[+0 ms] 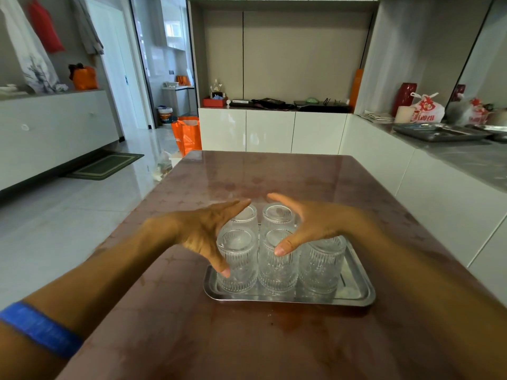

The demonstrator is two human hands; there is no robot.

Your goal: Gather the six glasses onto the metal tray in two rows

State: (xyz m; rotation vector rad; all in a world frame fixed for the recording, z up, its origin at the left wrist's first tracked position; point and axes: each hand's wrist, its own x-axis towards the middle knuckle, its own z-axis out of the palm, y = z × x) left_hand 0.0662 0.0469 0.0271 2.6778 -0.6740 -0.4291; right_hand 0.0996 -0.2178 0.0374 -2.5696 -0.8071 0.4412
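Ribbed clear glasses stand upside down on a metal tray (356,293) on the brown table. The front row holds three: a left glass (238,266), a middle glass (277,270) and a right glass (321,266). Behind them I see a back left glass (245,218) and a back middle glass (277,215); whatever is behind the right one is hidden by my hand. My left hand (204,231) cups the left side of the group, fingers spread, thumb against the front left glass. My right hand (310,224) curves over the right side, fingers apart, gripping nothing.
The brown table (274,174) stretches beyond the tray. A grey counter at the right carries another metal tray (439,133), a red vase and a plastic bag. White cabinets stand behind; an orange bag (188,134) sits on the floor at the left.
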